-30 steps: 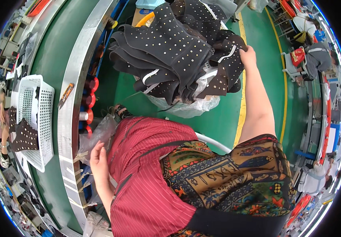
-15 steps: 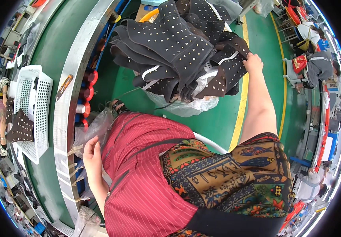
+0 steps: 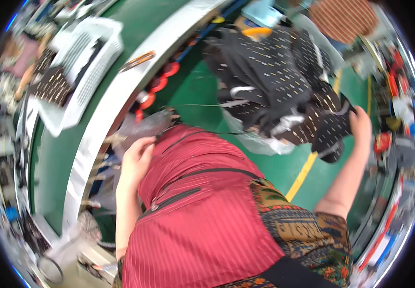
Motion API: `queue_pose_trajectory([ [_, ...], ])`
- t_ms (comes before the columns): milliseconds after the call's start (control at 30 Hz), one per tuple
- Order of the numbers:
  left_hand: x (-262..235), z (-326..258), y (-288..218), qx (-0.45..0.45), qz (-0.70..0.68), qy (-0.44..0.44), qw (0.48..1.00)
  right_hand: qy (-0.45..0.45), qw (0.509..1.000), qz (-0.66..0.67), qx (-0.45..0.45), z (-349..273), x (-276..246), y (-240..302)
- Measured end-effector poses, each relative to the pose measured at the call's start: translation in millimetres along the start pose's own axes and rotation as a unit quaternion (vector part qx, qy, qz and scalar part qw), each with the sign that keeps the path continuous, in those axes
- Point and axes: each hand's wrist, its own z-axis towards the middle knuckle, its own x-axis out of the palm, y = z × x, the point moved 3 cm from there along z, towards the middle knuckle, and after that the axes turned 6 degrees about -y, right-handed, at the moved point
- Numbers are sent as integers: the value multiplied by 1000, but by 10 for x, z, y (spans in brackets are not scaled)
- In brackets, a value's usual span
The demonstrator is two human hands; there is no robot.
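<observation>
A heap of dark cut fabric pieces with small pale dots lies ahead of me, partly in clear plastic. At its right side my right hand grips the edge of one dotted fabric piece, which hangs away from the heap. My left hand is raised beside my red striped apron, near the bench edge. Its fingers are loosely bent with the thumb apart, and nothing shows in them. Motion smears the fabric dots into streaks.
A long metal-edged bench curves along my left, with an orange-handled cutter on it. Red thread spools sit under its edge. Across it a person handles dotted fabric by a white basket. A brown striped stool top stands far right.
My view has turned, so the bench and heap appear shifted. My right hand has drawn a fabric piece outward at the heap's right side. My left hand stays near the apron.
</observation>
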Motion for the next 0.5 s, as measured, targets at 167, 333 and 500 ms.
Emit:
queue_pose_trajectory([
  [167, -35, -68, -293, 2, -39, 32, 999, -128, 952, 217, -171, 21, -1276, 966],
  [333, -140, -250, -401, 73, -146, 7, 987, -104, 745, 630, -193, -364, -1717, 2389],
  [500, -658, -342, -248, 20, -431, -103, 896, 58, 653, 700, -283, -872, -1590, 4116],
])
